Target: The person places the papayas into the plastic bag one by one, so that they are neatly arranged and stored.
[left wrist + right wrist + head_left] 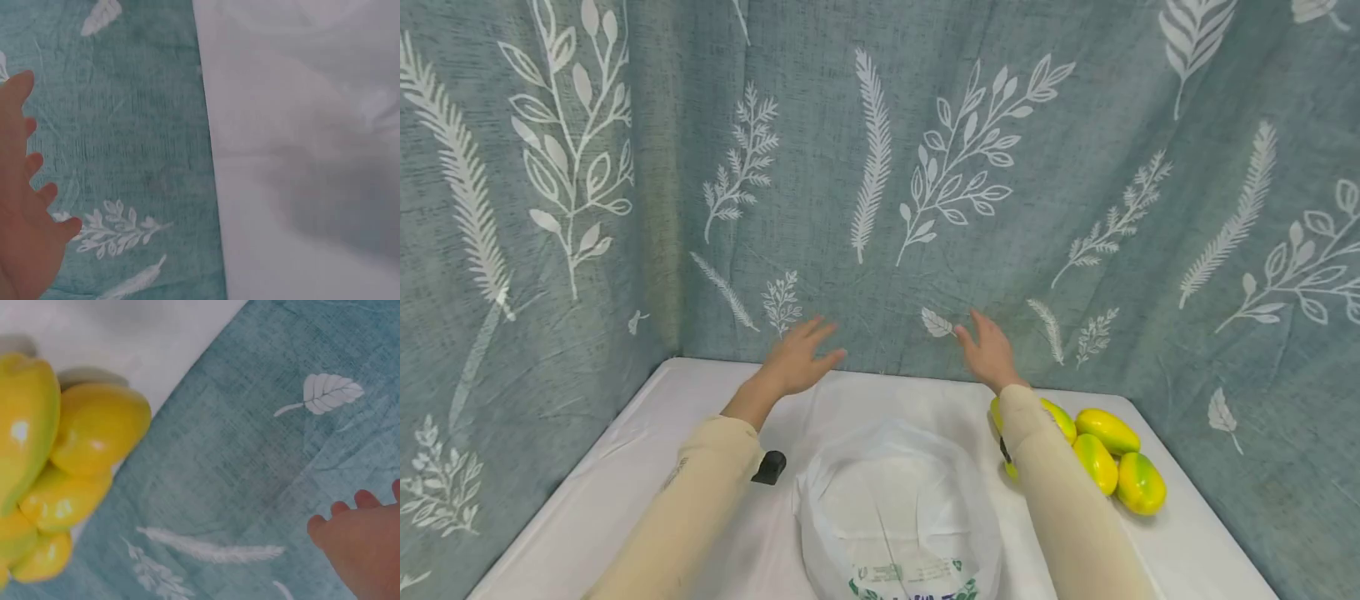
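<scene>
Both hands are raised in front of the curtain, beyond the far side of the table, and hold nothing. My left hand (800, 358) has its fingers spread, with the thumb pointing right; the left wrist view shows the same hand (28, 206) at its left edge. My right hand (990, 354) is held up with relaxed fingers, and several yellow-green mangoes (1107, 431) lie below and right of it. The right wrist view has these mangoes (100, 428) on the left and the hand (369, 547) at lower right. Between the forearms stands a white plastic bag (898, 500), its mouth spread wide.
The table (700, 383) has a white cover. A blue-green curtain (820, 167) with white leaf prints rises behind it and on both sides. Small black objects (769, 467) show beside the sleeves. The right sleeve (1060, 500) partly hides the mangoes.
</scene>
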Demonstrator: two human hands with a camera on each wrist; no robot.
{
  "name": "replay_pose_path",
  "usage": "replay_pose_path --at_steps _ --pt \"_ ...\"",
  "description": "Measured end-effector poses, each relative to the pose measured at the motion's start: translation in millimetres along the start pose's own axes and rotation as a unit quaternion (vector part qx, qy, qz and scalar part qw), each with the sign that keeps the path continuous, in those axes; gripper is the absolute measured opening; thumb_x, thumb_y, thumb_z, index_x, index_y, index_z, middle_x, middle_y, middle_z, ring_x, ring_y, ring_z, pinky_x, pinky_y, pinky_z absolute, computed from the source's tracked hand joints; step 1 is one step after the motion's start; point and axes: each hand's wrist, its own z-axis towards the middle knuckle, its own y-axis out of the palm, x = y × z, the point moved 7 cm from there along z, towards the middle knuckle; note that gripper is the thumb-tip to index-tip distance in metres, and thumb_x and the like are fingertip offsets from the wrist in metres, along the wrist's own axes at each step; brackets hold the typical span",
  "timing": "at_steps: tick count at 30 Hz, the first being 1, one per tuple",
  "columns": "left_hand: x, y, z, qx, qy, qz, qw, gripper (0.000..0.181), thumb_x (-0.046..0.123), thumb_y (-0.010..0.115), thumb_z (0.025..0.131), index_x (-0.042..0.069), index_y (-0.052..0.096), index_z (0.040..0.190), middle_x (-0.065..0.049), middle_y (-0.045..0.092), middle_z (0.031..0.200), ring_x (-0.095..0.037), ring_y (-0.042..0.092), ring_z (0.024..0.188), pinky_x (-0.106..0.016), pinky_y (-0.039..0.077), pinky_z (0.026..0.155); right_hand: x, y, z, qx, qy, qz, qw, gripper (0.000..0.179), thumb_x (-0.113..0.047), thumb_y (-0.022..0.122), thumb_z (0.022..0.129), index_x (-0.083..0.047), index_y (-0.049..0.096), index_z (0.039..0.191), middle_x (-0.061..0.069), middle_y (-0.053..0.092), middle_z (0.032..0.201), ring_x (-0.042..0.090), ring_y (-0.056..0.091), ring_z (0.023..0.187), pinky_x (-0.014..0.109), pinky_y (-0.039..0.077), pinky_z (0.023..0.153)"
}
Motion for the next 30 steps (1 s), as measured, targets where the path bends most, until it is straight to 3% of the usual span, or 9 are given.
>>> replay_pose_path --at_steps 4,9,13,18,22,30 --pt "2.9 8.6 -5.9 0.005 0.033 -0.052 0.9981 0.057 0.030 0.052 0.098 0.000 0.038 0.144 -0.028 0.022 0.150 -0.048 0.021 0.135 -0.066 0.023 0.104 10.9 -2.9 -6.3 0.002 0.027 0.114 0.9931 0.060 -0.038 0.029 0.104 -0.005 0.015 0.152 0.020 0.014 0.155 0.037 0.010 0.141 0.055 0.011 0.113" --pt "3.5 29.5 -17.0 -0.064 0.033 -0.107 0.9917 0.049 0.023 0.051 0.099 -0.003 0.044 0.139 -0.030 0.024 0.148 -0.048 0.020 0.136 -0.063 0.024 0.105 31.9 -1.7 -17.0 -0.010 0.085 0.249 0.9646 0.064 -0.045 0.024 0.103 -0.010 0.008 0.154 0.015 0.007 0.158 0.034 0.010 0.142 0.053 0.015 0.113" --pt "8.5 40.5 -27.3 -0.106 0.037 -0.159 0.9808 0.044 0.025 0.049 0.100 0.001 0.050 0.136 -0.029 0.023 0.149 -0.047 0.020 0.136 -0.063 0.026 0.104 45.9 -1.2 -25.8 -0.010 0.120 0.313 0.9422 0.064 -0.047 0.022 0.102 -0.014 0.006 0.154 0.014 0.008 0.158 0.035 0.016 0.141 0.050 0.019 0.112" --pt "9.0 50.6 -38.1 -0.114 0.048 -0.184 0.9752 0.039 0.025 0.049 0.100 0.003 0.057 0.131 -0.028 0.027 0.148 -0.047 0.022 0.135 -0.062 0.028 0.103 55.9 0.3 -35.2 -0.012 0.129 0.370 0.9198 0.065 -0.047 0.022 0.102 -0.013 0.005 0.154 0.017 0.010 0.157 0.037 0.018 0.140 0.049 0.020 0.113" --pt "7.7 62.5 -46.2 -0.121 0.048 -0.200 0.9712 0.036 0.023 0.050 0.100 0.002 0.060 0.127 -0.028 0.029 0.146 -0.048 0.021 0.135 -0.064 0.026 0.103 62.9 0.9 -46.5 -0.009 0.135 0.434 0.8905 0.064 -0.047 0.025 0.102 -0.014 0.007 0.154 0.016 0.010 0.157 0.035 0.018 0.140 0.046 0.021 0.113" --pt "9.3 82.8 -62.3 -0.184 0.001 -0.255 0.9493 0.035 0.022 0.053 0.098 0.002 0.062 0.124 -0.028 0.029 0.146 -0.048 0.021 0.135 -0.063 0.027 0.103 65.9 -0.4 -66.1 -0.001 0.131 0.544 0.8288 0.064 -0.047 0.028 0.101 -0.015 0.010 0.154 0.012 0.014 0.156 0.032 0.023 0.139 0.042 0.024 0.112"
